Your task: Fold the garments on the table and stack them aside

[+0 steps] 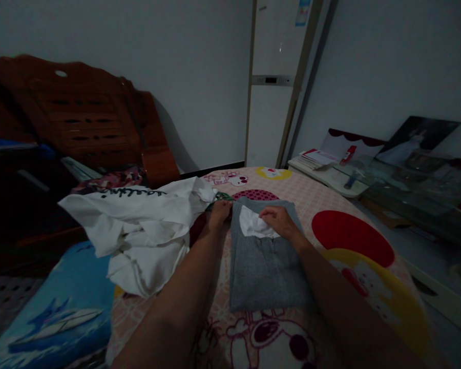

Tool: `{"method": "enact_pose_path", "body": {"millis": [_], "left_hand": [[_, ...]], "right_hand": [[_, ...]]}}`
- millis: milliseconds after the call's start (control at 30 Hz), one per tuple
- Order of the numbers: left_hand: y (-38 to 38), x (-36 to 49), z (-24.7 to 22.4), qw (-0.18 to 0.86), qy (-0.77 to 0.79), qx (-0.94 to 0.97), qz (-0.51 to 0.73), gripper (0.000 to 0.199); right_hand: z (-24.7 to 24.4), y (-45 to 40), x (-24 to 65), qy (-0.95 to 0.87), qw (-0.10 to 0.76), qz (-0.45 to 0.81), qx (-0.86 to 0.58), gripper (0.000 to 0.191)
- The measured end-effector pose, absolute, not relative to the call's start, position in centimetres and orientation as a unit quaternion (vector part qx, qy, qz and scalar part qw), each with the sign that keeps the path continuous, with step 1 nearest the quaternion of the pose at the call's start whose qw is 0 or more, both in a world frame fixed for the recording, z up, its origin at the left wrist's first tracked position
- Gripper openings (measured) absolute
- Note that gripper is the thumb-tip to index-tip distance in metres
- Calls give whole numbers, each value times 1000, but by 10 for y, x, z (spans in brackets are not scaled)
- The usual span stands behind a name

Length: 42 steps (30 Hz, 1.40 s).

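A grey knit garment (pixel 267 266) lies folded into a rectangle on the round table. A patch of white fabric (pixel 249 223) shows at its upper part. My right hand (pixel 279 220) is over that patch, its thumb and forefinger closed in a pinch on the white fabric. By the garment's upper left edge is my left hand (pixel 220 211), fingers curled closed; whatever they grip is hidden. Just behind it, green cord-like strands (pixel 223 196) lie on the table. To the left, a crumpled white garment (pixel 153 230) with dark lettering spreads over the table edge.
A patterned pink tablecloth (pixel 292 189) covers the table. A blue cushion (pixel 72 302) lies at lower left, below a carved wooden chair (pixel 88 118). On the right stands a glass-topped stand (pixel 399 179) with papers (pixel 315 159). A tall white cabinet-like unit (pixel 271 123) is behind.
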<state>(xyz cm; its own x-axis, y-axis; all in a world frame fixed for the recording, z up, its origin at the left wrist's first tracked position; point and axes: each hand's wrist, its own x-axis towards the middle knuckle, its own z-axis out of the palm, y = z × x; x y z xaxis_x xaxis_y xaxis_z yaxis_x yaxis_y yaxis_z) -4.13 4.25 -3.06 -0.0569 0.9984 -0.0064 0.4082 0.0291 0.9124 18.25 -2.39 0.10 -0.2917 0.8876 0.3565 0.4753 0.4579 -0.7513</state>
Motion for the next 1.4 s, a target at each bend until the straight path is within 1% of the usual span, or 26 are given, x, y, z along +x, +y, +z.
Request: {"method": "enact_pose_path", "body": {"millis": [67, 133, 167, 300, 367, 467, 533, 567, 600, 667, 733, 800, 967, 1100, 1267, 1400], "left_hand": [[42, -41, -30, 402, 595, 564, 408, 24], [42, -40, -29, 440, 572, 549, 423, 21], [42, -39, -28, 464, 556, 538, 432, 20], [43, -36, -26, 550, 487, 499, 459, 26], [44, -33, -26, 554, 478, 504, 459, 29], [46, -31, -26, 547, 484, 521, 441, 32], [48, -30, -25, 522, 501, 543, 427, 30], [49, -31, -24, 488, 521, 560, 420, 27], [50, -31, -23, 437, 550, 580, 413, 23], [51, -31, -20, 297, 613, 622, 386, 16], [51, -31, -17, 173, 649, 654, 348, 13], [49, -32, -15, 116, 655, 678, 313, 17], [49, -41, -16, 91, 693, 669, 252, 32], [53, -52, -21, 80, 706, 661, 240, 32], [48, -46, -13, 66, 703, 654, 270, 33], [41, -29, -4, 108, 695, 662, 258, 40]], "right_hand": [[-2, -22, 183, -755, 391, 256, -461, 23], [-9, -19, 181, -760, 376, 214, -485, 22], [-13, -17, 179, -765, 362, 184, -500, 22], [-29, -11, 176, -779, 289, 88, -549, 36], [-33, -10, 176, -783, 268, 79, -555, 37], [-35, -9, 176, -780, 270, 81, -558, 36], [-33, -9, 175, -774, 271, 81, -566, 35], [-32, -9, 175, -771, 268, 78, -572, 34], [-30, -10, 174, -769, 262, 75, -578, 32], [-27, -12, 173, -765, 250, 69, -589, 25], [-25, -14, 172, -764, 245, 63, -593, 22], [-24, -17, 172, -769, 241, 58, -590, 23], [-25, -19, 176, -775, 231, 56, -586, 27], [-28, -18, 179, -779, 240, 62, -575, 29], [-32, -18, 181, -781, 262, 68, -562, 29], [-31, -18, 180, -778, 260, 67, -567, 28]]}}
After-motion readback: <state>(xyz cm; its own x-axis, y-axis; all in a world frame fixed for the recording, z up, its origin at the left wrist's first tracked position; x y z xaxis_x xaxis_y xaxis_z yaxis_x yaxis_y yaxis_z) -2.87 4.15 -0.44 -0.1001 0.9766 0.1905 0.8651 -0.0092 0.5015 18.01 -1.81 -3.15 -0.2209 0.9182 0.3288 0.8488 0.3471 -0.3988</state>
